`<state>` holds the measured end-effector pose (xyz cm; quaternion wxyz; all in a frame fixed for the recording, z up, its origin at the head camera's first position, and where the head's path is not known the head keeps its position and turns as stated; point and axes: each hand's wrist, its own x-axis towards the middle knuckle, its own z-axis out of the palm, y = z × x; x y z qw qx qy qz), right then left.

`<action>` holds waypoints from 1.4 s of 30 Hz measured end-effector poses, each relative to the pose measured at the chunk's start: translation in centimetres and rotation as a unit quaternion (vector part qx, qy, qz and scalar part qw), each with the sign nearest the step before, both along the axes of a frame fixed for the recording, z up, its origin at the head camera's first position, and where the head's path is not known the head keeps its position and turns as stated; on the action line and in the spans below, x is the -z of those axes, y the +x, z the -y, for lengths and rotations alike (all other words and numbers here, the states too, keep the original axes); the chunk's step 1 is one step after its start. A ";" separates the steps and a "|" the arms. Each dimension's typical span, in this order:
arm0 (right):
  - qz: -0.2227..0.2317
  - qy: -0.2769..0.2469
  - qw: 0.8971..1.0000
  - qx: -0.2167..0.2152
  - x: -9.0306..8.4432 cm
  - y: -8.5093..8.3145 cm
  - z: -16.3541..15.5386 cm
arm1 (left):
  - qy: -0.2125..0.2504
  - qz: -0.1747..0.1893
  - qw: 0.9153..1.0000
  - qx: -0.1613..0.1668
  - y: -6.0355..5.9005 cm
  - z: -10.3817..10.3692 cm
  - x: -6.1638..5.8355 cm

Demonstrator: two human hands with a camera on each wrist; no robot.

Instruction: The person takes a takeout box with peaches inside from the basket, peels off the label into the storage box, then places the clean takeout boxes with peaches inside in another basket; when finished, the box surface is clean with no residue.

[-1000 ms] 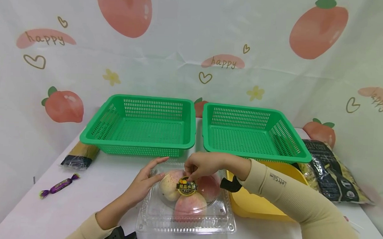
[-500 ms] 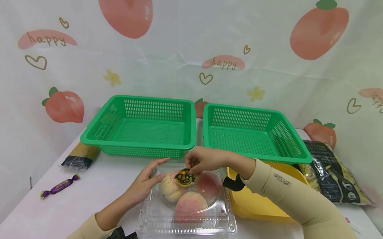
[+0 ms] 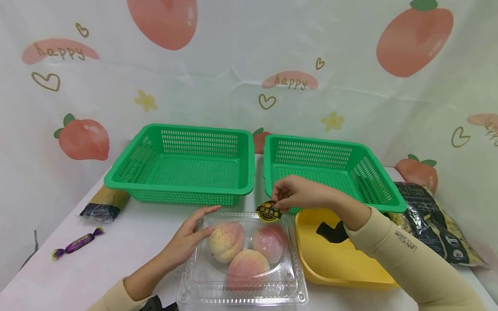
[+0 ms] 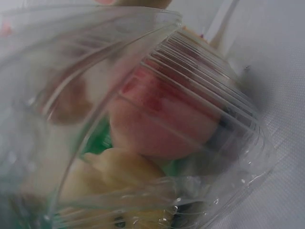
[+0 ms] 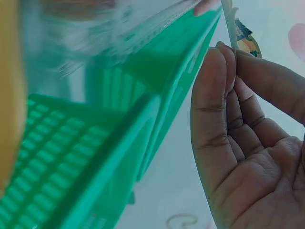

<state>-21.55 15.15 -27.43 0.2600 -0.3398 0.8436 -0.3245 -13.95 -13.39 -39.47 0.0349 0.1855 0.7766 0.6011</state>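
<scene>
Between thumb and fingertips my right hand [image 3: 299, 194] pinches a round black-and-gold sticker [image 3: 268, 211], held over the back right corner of a clear plastic clamshell box [image 3: 241, 297]. The right wrist view shows the same pinch on the sticker's edge, with the sticker [image 5: 249, 45] partly behind the thumb. Three peaches [image 3: 249, 267] sit under the box's lid. At the box's left side my left hand [image 3: 188, 238] rests, fingers extended along its lid edge. Seen through the blurred plastic in the left wrist view is a peach [image 4: 162, 114].
Two green baskets [image 3: 179, 188] [image 3: 329, 203] stand behind the box. A yellow basin [image 3: 344, 264] is right of it, under my right forearm. Far right lies a black-and-yellow bag [image 3: 428, 221]. On the left are a purple wrapped candy [image 3: 78, 243] and a clear packet [image 3: 105, 203].
The sticker has come away from the lid over the peaches, and my right hand has carried it right and back. My left hand has stayed at the box's left edge.
</scene>
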 end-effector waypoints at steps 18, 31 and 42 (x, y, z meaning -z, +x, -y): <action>0.037 -0.054 0.992 0.110 2.4 1.2 -8.1 | 0.000 0.004 1.000 -0.003 0.1 0.0 -0.2; 0.059 -0.070 0.987 0.134 4.4 3.4 -12.3 | 0.007 0.005 1.000 0.000 0.1 0.0 0.0; 0.076 -0.050 0.983 0.157 6.4 3.7 -14.6 | 0.011 -0.007 1.000 -0.002 0.2 -0.2 -0.2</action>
